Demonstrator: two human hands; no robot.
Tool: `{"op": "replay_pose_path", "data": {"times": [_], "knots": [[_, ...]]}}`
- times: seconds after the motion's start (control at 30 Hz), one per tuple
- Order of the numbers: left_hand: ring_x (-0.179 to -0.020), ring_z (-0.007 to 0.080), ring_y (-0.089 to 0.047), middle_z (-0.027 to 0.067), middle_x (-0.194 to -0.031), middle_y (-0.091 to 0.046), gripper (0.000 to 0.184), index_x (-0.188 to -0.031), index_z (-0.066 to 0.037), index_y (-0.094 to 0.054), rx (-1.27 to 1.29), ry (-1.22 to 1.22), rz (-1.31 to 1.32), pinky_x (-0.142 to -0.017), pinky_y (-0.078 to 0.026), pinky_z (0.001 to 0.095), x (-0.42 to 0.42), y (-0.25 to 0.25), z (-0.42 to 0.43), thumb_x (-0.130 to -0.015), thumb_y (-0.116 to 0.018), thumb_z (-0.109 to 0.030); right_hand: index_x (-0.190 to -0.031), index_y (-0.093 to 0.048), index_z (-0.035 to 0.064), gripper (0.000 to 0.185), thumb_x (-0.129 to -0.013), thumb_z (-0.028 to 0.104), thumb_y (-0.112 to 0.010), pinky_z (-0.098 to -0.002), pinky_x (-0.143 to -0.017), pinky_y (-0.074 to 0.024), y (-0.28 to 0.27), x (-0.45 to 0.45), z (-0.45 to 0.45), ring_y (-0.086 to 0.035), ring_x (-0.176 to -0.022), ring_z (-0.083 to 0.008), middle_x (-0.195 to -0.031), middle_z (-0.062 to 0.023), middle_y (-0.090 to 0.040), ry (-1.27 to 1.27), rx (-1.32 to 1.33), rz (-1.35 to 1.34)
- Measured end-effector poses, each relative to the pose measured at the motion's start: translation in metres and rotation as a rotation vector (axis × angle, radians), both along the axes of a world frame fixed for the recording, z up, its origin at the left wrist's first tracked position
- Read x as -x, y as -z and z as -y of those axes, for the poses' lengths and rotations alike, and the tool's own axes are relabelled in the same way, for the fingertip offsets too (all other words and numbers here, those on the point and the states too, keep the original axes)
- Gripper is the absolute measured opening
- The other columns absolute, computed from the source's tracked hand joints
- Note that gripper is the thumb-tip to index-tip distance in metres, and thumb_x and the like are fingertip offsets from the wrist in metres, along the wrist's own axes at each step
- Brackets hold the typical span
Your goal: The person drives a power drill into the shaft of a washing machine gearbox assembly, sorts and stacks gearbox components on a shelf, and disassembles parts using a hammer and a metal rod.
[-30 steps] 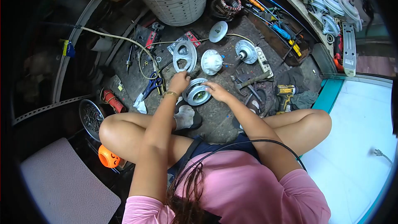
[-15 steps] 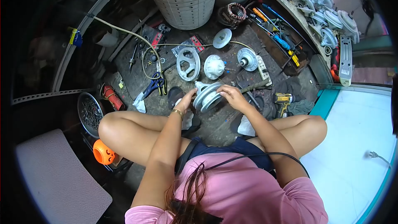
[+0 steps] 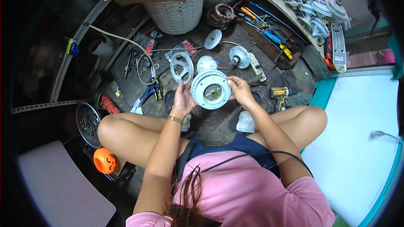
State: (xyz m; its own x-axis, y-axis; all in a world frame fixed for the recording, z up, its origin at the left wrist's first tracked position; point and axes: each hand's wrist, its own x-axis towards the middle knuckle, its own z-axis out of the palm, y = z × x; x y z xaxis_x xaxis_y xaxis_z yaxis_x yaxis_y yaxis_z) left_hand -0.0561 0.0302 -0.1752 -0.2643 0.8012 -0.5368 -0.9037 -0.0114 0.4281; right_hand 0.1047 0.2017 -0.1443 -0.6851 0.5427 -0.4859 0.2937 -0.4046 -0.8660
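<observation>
A round grey metal housing point(image 3: 211, 76) is held up over the floor, its hollow side facing me, with green grease around its centre. My right hand point(image 3: 241, 92) pinches its right rim between thumb and fingers. My left hand point(image 3: 184, 101) is at its left edge, palm turned up and fingers stretched out; whether it bears any weight is unclear. Just beyond lie a spoked metal ring point(image 3: 173, 69) and a domed metal part point(image 3: 206, 63), the latter partly hidden by the housing. A flanged part with a shaft point(image 3: 239, 57) and a metal disc point(image 3: 213, 39) lie farther off.
Blue-handled pliers point(image 3: 152, 89) lie left of my hands; a yellow-black drill point(image 3: 280, 96) is at right. A tool tray point(image 3: 294, 61) and a perforated bin point(image 3: 174, 19) stand farther back. A bowl of screws point(image 3: 78, 120) is beside my left knee. A cord point(image 3: 120, 38) crosses the floor.
The housing has been turned from edge-on to show its hollow face. My left hand has opened out, palm up, while my right hand still grips the rim. The view has shifted slightly.
</observation>
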Motion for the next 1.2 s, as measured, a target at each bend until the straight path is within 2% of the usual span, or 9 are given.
{"op": "replay_pose_path", "data": {"times": [0.23,0.3,0.37,0.5,0.57,0.63,0.7,0.83,1.2], "knots": [[-0.115,0.0208,-0.054,0.0086,-0.130,-0.053,0.039,-0.133,-0.006,-0.044,0.123,-0.173,-0.254,-0.098,-0.045,0.0394,-0.016,0.009,-0.003,-0.102,-0.033,-0.028,-0.115,-0.060,0.0014,0.029,-0.097,0.021,-0.050,-0.0229,-0.049,-0.0513,-0.002,-0.002,0.015,-0.059,-0.052,-0.0109,-0.083,-0.0050,-0.065,0.047,-0.022,0.079],[-0.112,0.0208,-0.057,0.0083,-0.124,-0.057,0.033,-0.126,-0.006,-0.048,0.090,-0.278,-0.161,-0.096,-0.047,0.0386,-0.014,0.023,0.001,-0.102,-0.037,-0.025,-0.101,-0.069,0.0044,0.021,-0.089,0.019,-0.061,-0.0359,-0.078,-0.0467,0.014,-0.009,0.016,-0.060,-0.087,-0.0197,-0.096,-0.0077,-0.062,-0.013,-0.687,0.100],[-0.105,0.0226,-0.060,0.0114,-0.116,-0.060,0.029,-0.118,-0.004,-0.051,0.168,-0.285,-0.190,-0.092,-0.050,0.0378,-0.009,0.023,0.001,-0.102,-0.036,-0.022,-0.100,-0.070,0.0073,0.020,-0.088,0.020,-0.062,-0.0384,-0.091,-0.0409,0.043,-0.011,0.016,-0.051,-0.108,-0.0231,-0.109,-0.0113,-0.056,0.028,-0.687,-0.092],[-0.113,0.0260,-0.056,0.0145,-0.120,-0.058,0.037,-0.125,-0.003,-0.047,0.158,-0.184,-0.014,-0.096,-0.047,0.0414,-0.006,0.023,0.004,-0.102,-0.035,-0.031,-0.094,-0.061,0.0078,0.017,-0.095,0.023,-0.053,-0.0303,-0.083,-0.0451,0.039,-0.001,0.037,-0.057,-0.089,-0.0131,-0.092,-0.0015,-0.057,0.191,0.448,-0.346],[-0.116,0.0268,-0.054,0.0157,-0.123,-0.056,0.042,-0.127,-0.002,-0.045,0.138,-0.142,0.013,-0.100,-0.043,0.0427,-0.005,0.021,0.007,-0.102,-0.034,-0.034,-0.089,-0.056,0.0077,0.016,-0.095,0.021,-0.051,-0.0279,-0.066,-0.0450,0.055,0.006,0.037,-0.054,-0.073,-0.0102,-0.080,0.0016,-0.056,0.154,0.157,-0.226],[-0.125,0.0302,-0.044,0.0184,-0.135,-0.045,0.064,-0.135,0.004,-0.036,0.297,-0.155,-0.167,-0.107,-0.033,0.0430,-0.010,0.049,0.010,-0.097,-0.044,-0.047,-0.088,-0.056,0.0066,0.016,-0.095,0.019,-0.050,-0.0293,-0.061,-0.0438,0.088,0.019,0.042,-0.053,-0.069,-0.0102,-0.077,0.0014,-0.054,0.196,-0.063,-0.157],[-0.132,0.0348,-0.033,0.0229,-0.139,-0.035,0.072,-0.137,0.003,-0.033,0.885,-0.112,-1.057,-0.108,-0.028,0.0439,-0.022,0.050,0.004,-0.090,-0.057,-0.046,-0.089,-0.059,0.0034,0.019,-0.092,0.020,-0.051,-0.0341,-0.066,-0.0457,0.109,0.030,0.043,-0.059,-0.074,-0.0181,-0.082,-0.0081,-0.062,0.196,-0.182,0.024],[-0.133,0.0411,-0.026,0.0230,-0.144,-0.025,0.089,-0.136,-0.005,-0.036,0.637,0.234,-2.007,-0.109,-0.022,0.0503,-0.047,0.023,0.001,-0.065,-0.080,-0.035,-0.097,-0.064,0.0059,0.032,-0.085,0.033,-0.051,-0.0479,-0.084,-0.0464,0.136,0.056,0.045,-0.061,-0.096,-0.0385,-0.097,-0.0200,-0.066,0.029,-0.498,0.398],[-0.141,0.0416,-0.009,0.0121,-0.150,-0.022,0.080,-0.136,-0.025,-0.040,0.809,0.604,-1.947,-0.104,-0.014,0.0706,-0.042,0.071,-0.017,-0.067,-0.078,-0.037,-0.106,-0.060,0.0064,0.027,-0.081,0.018,-0.059,-0.0469,-0.089,-0.0461,0.145,0.050,0.035,-0.057,-0.105,-0.0364,-0.110,-0.0161,-0.059,-0.445,-0.698,0.235]]}}
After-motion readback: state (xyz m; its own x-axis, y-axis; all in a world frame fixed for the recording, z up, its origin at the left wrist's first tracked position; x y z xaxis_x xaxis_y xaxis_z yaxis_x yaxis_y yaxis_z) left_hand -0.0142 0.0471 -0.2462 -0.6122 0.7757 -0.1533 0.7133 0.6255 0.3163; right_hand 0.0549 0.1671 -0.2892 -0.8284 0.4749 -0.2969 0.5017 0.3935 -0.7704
